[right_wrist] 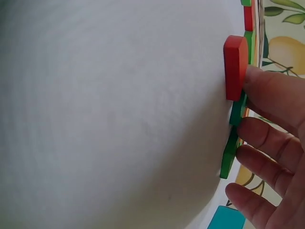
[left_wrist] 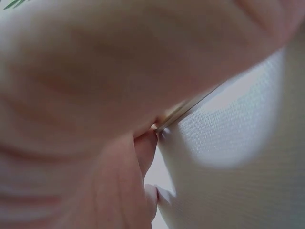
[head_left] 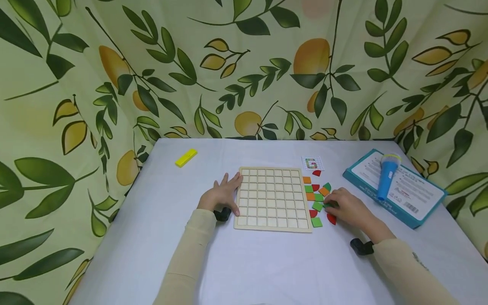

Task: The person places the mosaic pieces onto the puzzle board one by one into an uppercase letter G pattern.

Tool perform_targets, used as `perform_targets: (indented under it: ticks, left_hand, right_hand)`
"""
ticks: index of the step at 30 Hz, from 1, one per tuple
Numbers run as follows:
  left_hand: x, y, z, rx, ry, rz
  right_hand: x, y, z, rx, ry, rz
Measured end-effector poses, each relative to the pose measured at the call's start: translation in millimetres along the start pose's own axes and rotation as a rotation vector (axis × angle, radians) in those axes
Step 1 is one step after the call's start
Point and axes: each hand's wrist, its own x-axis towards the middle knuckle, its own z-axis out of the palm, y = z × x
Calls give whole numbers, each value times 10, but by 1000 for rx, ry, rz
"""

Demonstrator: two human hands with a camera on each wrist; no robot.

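My left hand point(head_left: 221, 197) rests at the left edge of a wooden grid board point(head_left: 272, 199), fingers spread along the rim and thumb lower down. In the left wrist view the palm hides most of the board. Right of the board, my right hand point(head_left: 347, 207) pinches a dark green piece point(right_wrist: 238, 109) between thumb and index finger, low over the cloth. Close beside the thumb is a red rounded piece point(right_wrist: 235, 67). Another green piece point(right_wrist: 229, 153) lies by the other fingertips. Orange squares point(head_left: 306, 180), green squares point(head_left: 317, 222) and red rounded pieces cluster along the board.
A small pattern card point(head_left: 312, 163) lies beyond the pieces. At the right, a blue toy microphone point(head_left: 387, 178) rests on a teal-edged box point(head_left: 419, 195). A yellow bar point(head_left: 186, 157) lies at the back left. Leaf-patterned cloth point(head_left: 244, 67) hangs behind the white table.
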Motion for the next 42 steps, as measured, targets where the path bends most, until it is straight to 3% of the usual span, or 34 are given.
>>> perform_targets:
  ticks: [15,23,29,42]
  left_hand:
    - [-36,-71,-27,-44,21,-3]
    - [-17,-79,-7,-42,14,-7]
    - [-20,-70,-3,-36,19,-6]
    - [5,-20,8,-7,1,18]
  right_hand:
    - [141,-75,-90,-21,-2,20]
    - [44,43,-171,-18,-104,-106]
    - [-5,38,-177,-91,-65,-213]
    - [-26,8,-135,-165,-45,-191]
